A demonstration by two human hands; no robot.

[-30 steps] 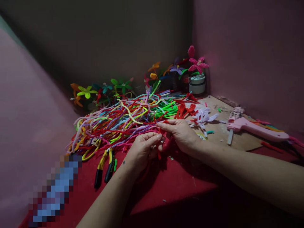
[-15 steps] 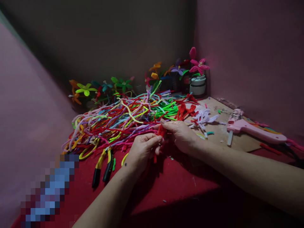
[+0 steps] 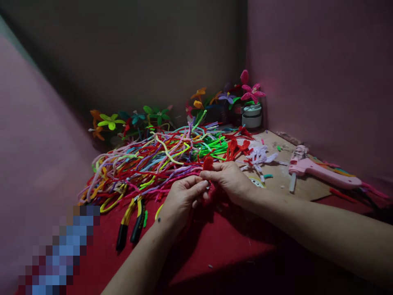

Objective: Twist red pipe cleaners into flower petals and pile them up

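A small red fuzzy piece (image 3: 208, 163) stands up between my two hands, in front of the pile of colourful pipe cleaners (image 3: 147, 159). My left hand (image 3: 186, 196) pinches its lower part, thumb and forefinger pressed together. From the right, my right hand (image 3: 229, 180) grips the same piece just below its rounded top. The lower end of the piece is hard to make out against the red cloth. Red looped pieces (image 3: 236, 150) and white looped pieces (image 3: 260, 156) lie just beyond my right hand.
Black-and-yellow pliers (image 3: 132, 223) lie left of my left hand on the red cloth (image 3: 221, 246). A pink glue gun (image 3: 322, 172) rests on the brown board (image 3: 276, 143) at right. Fuzzy flowers (image 3: 253, 92) and a lidded jar (image 3: 251, 116) stand behind.
My right thumb and fingers have shifted lower on the red piece, so its rounded top now shows above them. The camera view has moved slightly.
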